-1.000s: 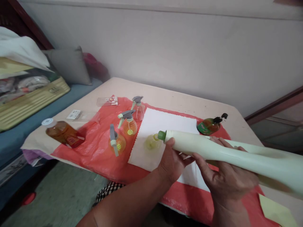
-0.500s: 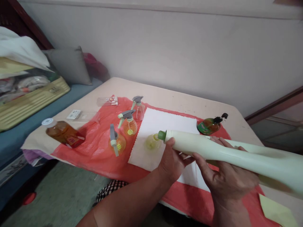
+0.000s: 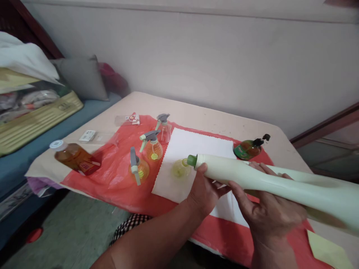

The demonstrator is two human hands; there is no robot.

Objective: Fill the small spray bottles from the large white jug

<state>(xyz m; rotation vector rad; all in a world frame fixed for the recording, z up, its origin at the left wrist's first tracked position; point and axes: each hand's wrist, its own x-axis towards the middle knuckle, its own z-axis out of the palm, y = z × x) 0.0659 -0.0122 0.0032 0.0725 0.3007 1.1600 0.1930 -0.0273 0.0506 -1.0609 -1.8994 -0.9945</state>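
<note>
A large pale green plastic jug (image 3: 246, 173) lies tipped nearly level across both hands. Its green spout (image 3: 192, 160) points left, right at the mouth of a small clear bottle (image 3: 181, 170) that holds some yellowish liquid. Under the jug's neck, my left hand (image 3: 206, 188) supports it with the thumb against the side. Further back, my right hand (image 3: 269, 205) grips the jug's handle, fingers coming over from behind. The clear bottle stands on a white scallop-edged sheet (image 3: 203, 142). Whether liquid is flowing from the spout is hard to see.
Left of the sheet, three spray bottles with grey triggers, one in front (image 3: 138, 170), stand on red plastic (image 3: 112, 164). A brown bottle with a white cap (image 3: 74, 157) is further left. Behind the jug sits a green-labelled pump bottle (image 3: 248, 149). A yellow cloth (image 3: 328, 248) lies front right.
</note>
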